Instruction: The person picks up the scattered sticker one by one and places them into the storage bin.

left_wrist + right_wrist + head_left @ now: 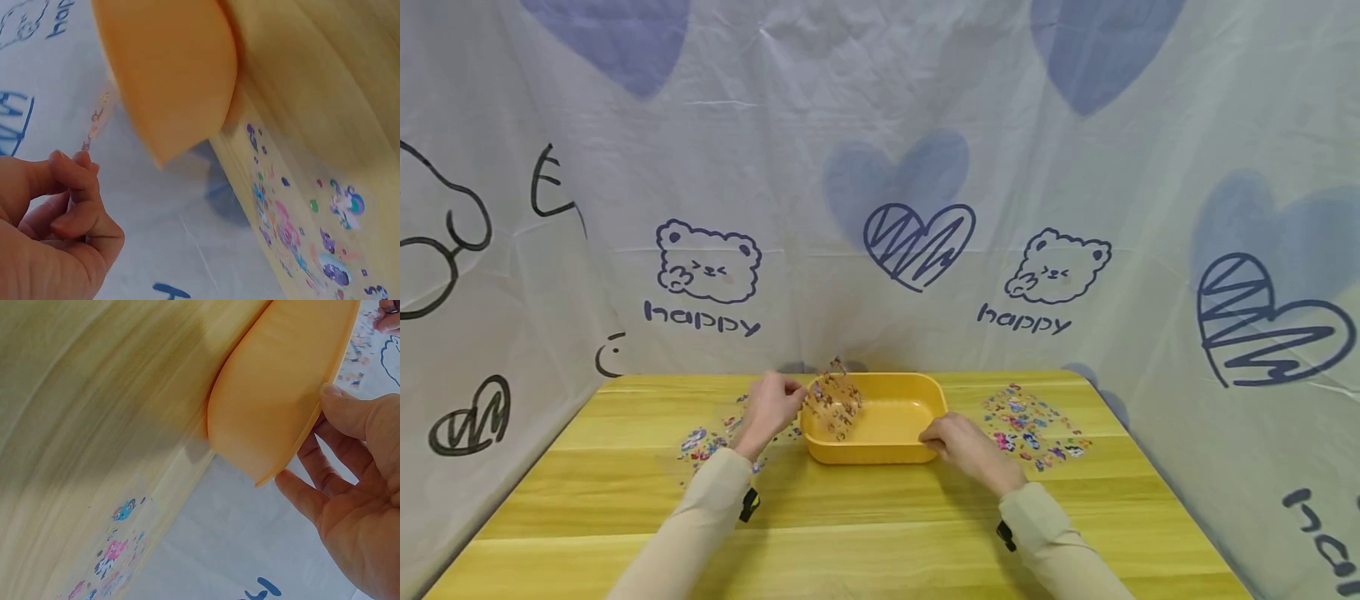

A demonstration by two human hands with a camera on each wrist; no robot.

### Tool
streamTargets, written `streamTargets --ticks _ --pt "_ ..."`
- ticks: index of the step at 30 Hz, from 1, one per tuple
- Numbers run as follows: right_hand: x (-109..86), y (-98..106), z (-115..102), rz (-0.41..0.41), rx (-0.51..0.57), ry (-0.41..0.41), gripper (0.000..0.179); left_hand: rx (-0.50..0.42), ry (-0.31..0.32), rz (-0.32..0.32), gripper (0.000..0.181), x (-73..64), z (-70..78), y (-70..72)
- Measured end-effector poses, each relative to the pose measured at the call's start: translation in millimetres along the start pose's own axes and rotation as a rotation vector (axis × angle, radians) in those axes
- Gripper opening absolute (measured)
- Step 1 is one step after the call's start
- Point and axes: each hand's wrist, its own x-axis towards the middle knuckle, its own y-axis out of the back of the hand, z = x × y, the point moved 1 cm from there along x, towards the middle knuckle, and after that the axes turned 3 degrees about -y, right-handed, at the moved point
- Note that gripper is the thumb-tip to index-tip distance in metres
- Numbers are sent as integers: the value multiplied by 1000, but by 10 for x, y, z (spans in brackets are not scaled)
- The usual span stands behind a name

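A yellow rectangular plastic tub (871, 454) stands on the table near its back edge. My left hand (769, 410) pinches a clear sticker sheet (837, 407) covered in small printed figures, between thumb and fingertips. The sheet hangs over the left part of the tub; in the left wrist view it shows nearly edge-on. My right hand (966, 450) holds the tub's front right corner, thumb on the near side of the rim and fingers on the other, as the right wrist view shows.
Clear sheets with colourful cartoon stickers lie flat on both sides of the tub: a left sheet (696, 443), partly hidden by my left arm, and a right sheet (1030, 427). The wood-patterned table (865, 533) ends at a white printed curtain (820, 167).
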Motion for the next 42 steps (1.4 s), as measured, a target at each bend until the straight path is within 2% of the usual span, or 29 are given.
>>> streamTargets --ticks 5,12,19,28,32,37,42 --pt "6 1 -17 -4 6 -4 13 -20 16 -24 24 8 63 -139" --pt "23 -2 -4 -10 5 -7 13 -51 10 -6 32 34 158 -337" --pt "40 10 -13 -23 11 -14 14 97 -47 -13 48 14 213 -495" --pt "35 29 -24 -28 28 -25 13 232 7 -200 48 -17 323 -475" --pt "28 20 -19 -27 34 -33 13 265 52 -228 51 -18 394 -565" --pt "13 12 -11 -20 49 -33 13 297 68 -191 48 -37 471 -721" --pt "3 7 -12 -21 57 -56 13 357 34 -150 45 -59 510 -862"
